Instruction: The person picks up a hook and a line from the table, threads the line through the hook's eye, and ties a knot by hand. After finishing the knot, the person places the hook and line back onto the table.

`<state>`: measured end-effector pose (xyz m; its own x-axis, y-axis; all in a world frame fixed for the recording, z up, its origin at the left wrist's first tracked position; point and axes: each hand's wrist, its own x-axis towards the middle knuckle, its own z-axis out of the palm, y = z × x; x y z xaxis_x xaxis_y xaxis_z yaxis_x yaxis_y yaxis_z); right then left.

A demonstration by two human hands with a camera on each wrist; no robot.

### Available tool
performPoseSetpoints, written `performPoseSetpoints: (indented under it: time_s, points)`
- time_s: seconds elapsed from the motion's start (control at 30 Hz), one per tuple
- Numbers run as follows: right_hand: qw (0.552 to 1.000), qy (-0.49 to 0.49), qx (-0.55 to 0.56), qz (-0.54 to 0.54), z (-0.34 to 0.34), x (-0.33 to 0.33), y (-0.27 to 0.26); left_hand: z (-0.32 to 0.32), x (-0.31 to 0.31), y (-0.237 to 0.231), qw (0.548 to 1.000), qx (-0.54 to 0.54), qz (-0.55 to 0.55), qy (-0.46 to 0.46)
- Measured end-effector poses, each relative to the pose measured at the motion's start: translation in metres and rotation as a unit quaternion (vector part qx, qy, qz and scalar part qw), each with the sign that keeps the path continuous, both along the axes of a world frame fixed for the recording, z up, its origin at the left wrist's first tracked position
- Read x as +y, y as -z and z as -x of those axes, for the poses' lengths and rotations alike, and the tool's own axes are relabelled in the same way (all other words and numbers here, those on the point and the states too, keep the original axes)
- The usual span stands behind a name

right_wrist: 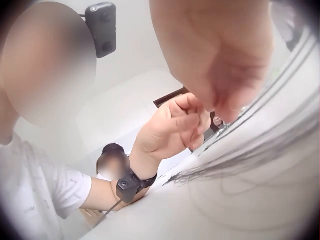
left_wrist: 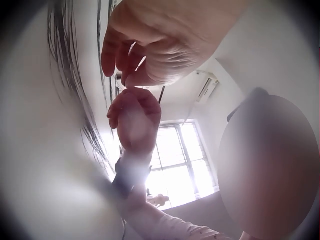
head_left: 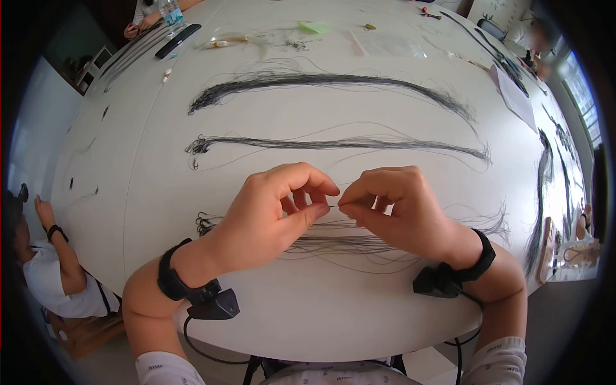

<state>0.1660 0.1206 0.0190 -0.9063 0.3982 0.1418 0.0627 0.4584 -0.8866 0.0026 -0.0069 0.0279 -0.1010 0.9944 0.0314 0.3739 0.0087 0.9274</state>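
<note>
My left hand [head_left: 263, 218] and right hand [head_left: 404, 212] meet fingertip to fingertip over the near part of the white table [head_left: 289, 327]. Between them shows a short, thin dark strand [head_left: 333, 206]. The right thumb and index finger pinch one end of it. At its other end is the left thumb tip, with the left index finger raised apart and the other fingers curled behind. Beneath both hands lies a loose bundle of thin dark strands [head_left: 346, 245], with hook-shaped left ends. The right wrist view shows the left hand [right_wrist: 172, 125] with curled fingers.
Two more strand bundles lie beyond, a narrow one [head_left: 321, 144] and a thicker one [head_left: 321, 79]. Farther back are a black case [head_left: 178, 41], a bottle [head_left: 172, 13] and a clear plastic bag [head_left: 388, 45]. Another person [head_left: 48, 276] sits at the left edge.
</note>
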Motion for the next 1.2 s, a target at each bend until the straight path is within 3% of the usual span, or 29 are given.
performPoseSetpoints:
  time_s: [0.03,0.07,0.1,0.17,0.3,0.37,0.6,0.7,0.87,0.97,1.2]
  points:
    - [1.000,-0.003,0.000,-0.002,-0.001,0.003,-0.002,0.001,0.001,-0.003,0.998,0.069,0.001,-0.003]
    - [0.997,-0.001,-0.029,-0.077,-0.004,0.009,-0.007,0.006,0.002,-0.002,0.998,0.068,-0.001,-0.007]
    - [0.987,0.000,-0.058,-0.152,-0.008,0.014,-0.012,0.012,0.003,0.001,0.989,0.141,-0.031,-0.013]
    - [0.979,0.021,-0.090,-0.181,-0.016,0.025,-0.024,0.025,0.004,-0.001,0.971,0.230,-0.052,-0.033]
    - [0.965,0.108,-0.137,-0.196,-0.028,0.036,-0.061,0.058,0.001,-0.015,0.973,0.207,-0.001,-0.107]
    - [0.958,0.139,-0.154,-0.197,-0.037,0.045,-0.071,0.077,-0.005,-0.016,0.956,0.267,-0.022,-0.123]
    - [0.946,0.175,-0.182,-0.202,-0.063,0.076,-0.087,0.107,-0.045,-0.016,0.942,0.290,0.030,-0.166]
    - [0.938,0.186,-0.198,-0.216,-0.068,0.091,-0.089,0.112,-0.058,-0.010,0.950,0.278,0.007,-0.141]
    - [0.921,0.181,-0.266,-0.222,-0.091,0.118,-0.087,0.111,-0.066,-0.003,0.953,0.265,0.109,-0.097]
    - [0.912,0.177,-0.317,-0.193,-0.110,0.120,-0.088,0.110,-0.074,0.002,0.953,0.278,0.107,-0.043]
    - [0.883,0.173,-0.389,-0.200,-0.148,0.126,-0.075,0.101,-0.080,-0.001,0.951,0.277,0.125,-0.050]
